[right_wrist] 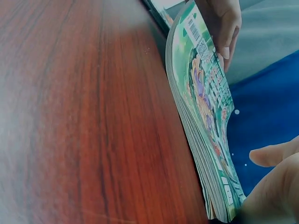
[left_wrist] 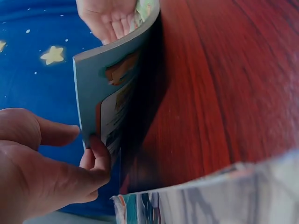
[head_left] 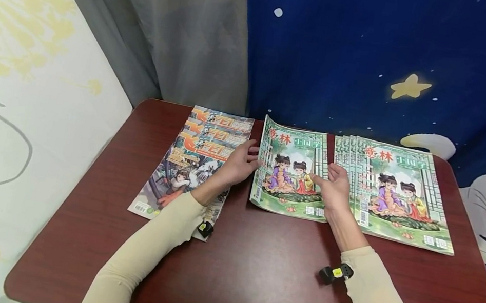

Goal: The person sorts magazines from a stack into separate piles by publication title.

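A green magazine [head_left: 290,179] with two cartoon children on its cover stands in front of me, its left side bent up off the table in the wrist views. My left hand [head_left: 241,164] pinches its left edge; in the left wrist view the fingers [left_wrist: 100,154] lie against the back cover, the thumb by the edge. At the right edge is my right hand [head_left: 336,188], its thumb extended over the cover in the head view and fingers loosely bent beside the edge. The right wrist view hides most of those fingers.
Right of it, several matching green magazines [head_left: 405,195] lie fanned in an overlapping row. On the left, overlapping magazines [head_left: 190,165] with orange titles lie partly beneath my left forearm. The reddish-brown table [head_left: 253,277] backs onto a blue curtain [head_left: 331,55] and a grey one.
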{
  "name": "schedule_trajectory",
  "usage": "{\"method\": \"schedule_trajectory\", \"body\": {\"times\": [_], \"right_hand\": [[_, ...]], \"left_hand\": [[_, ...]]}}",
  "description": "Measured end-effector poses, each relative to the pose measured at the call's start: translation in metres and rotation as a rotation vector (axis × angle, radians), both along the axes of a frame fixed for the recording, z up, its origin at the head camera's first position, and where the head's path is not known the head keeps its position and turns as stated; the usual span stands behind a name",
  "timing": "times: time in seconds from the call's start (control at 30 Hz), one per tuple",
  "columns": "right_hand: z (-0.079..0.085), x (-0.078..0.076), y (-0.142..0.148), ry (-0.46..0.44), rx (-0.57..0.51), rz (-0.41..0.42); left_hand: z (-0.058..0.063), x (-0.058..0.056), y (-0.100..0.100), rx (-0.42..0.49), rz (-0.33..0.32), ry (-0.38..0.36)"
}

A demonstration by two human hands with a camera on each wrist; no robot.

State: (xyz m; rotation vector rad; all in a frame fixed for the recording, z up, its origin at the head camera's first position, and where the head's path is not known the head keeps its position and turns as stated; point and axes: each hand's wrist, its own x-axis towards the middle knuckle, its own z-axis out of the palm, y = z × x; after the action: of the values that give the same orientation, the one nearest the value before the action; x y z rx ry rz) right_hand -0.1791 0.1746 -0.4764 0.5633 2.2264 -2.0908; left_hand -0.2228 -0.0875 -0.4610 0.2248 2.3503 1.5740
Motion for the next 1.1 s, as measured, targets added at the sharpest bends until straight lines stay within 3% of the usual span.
{"method": "schedule_trajectory", "body": {"times": [0.17, 0.3, 0.4, 0.6, 0.77, 0.9, 1.1], "right_hand": [[0.000, -0.003, -0.001, -0.004, 0.004, -0.008], [0.001, -0.003, -0.002, -0.005, 0.017, 0.000], [0.000, -0.003, -0.003, 0.004, 0.028, -0.001], [-0.004, -0.004, -0.004, 0.017, 0.051, 0.003], [-0.003, -0.001, -0.003, -0.010, 0.042, 0.016], [0.000, 0.002, 0.002, -0.071, 0.031, 0.055], [0.010, 0.007, 0.010, -0.063, 0.045, 0.073]], "left_hand": [[0.002, 0.000, -0.002, 0.095, -0.052, -0.139], [0.002, 0.004, -0.003, 0.113, -0.117, -0.165], [0.000, 0.007, -0.003, 0.114, -0.129, -0.124], [-0.002, 0.010, -0.007, 0.141, -0.079, -0.056], [0.003, 0.015, -0.008, 0.261, -0.114, 0.046], [0.010, 0.019, -0.007, 0.358, -0.170, 0.072], [0.016, 0.023, -0.005, 0.385, -0.149, 0.113]]}}
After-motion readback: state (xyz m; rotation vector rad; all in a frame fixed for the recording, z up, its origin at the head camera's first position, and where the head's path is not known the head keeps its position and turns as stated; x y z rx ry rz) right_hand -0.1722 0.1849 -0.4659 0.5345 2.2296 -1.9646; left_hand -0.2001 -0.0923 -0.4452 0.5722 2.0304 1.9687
